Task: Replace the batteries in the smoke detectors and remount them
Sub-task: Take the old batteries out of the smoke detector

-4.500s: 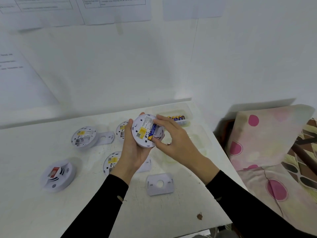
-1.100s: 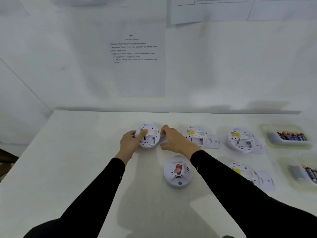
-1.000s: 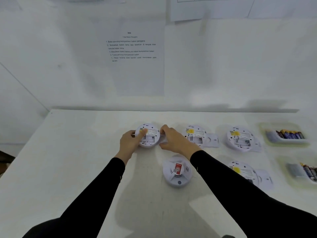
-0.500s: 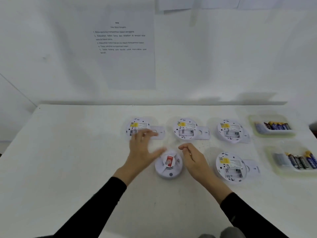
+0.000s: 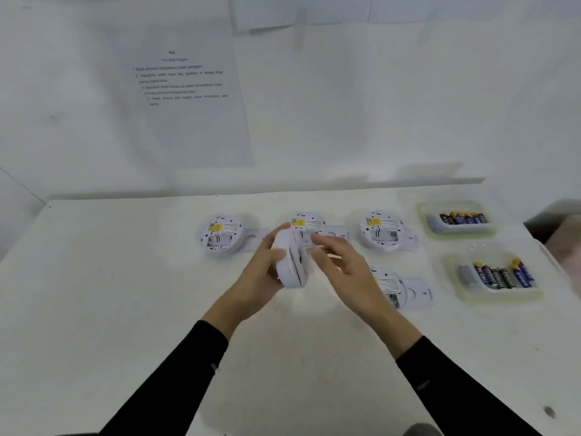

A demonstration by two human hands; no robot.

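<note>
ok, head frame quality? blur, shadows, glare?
Head view: motion blur smears the right hand and the smoke detector gripped by the left hand; whole frame soft, wall sheet text unreadable; lighting flat and diffuse, only faint shadows on the table, no glare.

**Hands, head view.** Your left hand [image 5: 262, 275], palm turned inward, grips the white round plastic smoke detector [image 5: 290, 265] by its rim and holds it tilted up on edge. Your right hand [image 5: 344, 265] is raised just beside it, with its fingers [image 5: 327, 239] loosely spread, slightly bent and holding nothing. Blur hides whether they touch the casing. Both forearms, in black sleeves [image 5: 176, 382], reach forward and converge towards the middle.
</note>
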